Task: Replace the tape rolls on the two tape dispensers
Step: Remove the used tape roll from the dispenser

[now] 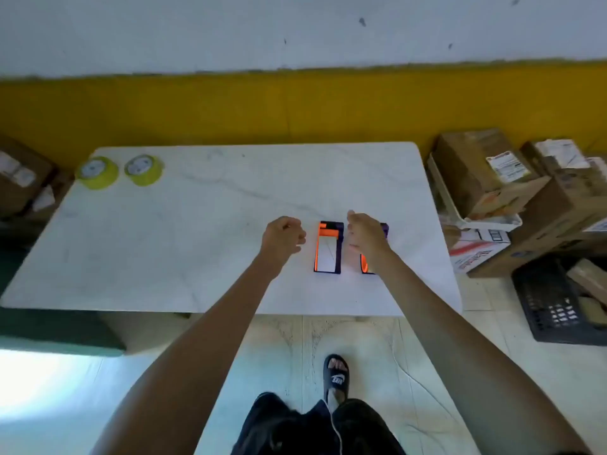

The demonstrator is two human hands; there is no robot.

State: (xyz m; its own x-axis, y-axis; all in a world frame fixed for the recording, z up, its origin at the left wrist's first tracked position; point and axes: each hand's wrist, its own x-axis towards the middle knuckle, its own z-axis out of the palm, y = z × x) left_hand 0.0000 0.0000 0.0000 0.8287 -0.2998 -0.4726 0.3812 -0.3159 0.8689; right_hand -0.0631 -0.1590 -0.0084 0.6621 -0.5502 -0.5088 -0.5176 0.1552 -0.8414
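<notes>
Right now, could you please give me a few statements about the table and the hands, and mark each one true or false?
1. Two yellow-green tape rolls sit at the far left corner of the white table. True.
2. The left hand holds a tape roll. False: it holds nothing, and both rolls lie far from it.
3. The orange-and-purple tape dispenser between the hands lies in full view. True.
4. The right hand leaves the second dispenser fully visible. False: hand and forearm cover most of it.
5. Cardboard boxes are stacked on the table. False: they stand beside the table's right side.
</notes>
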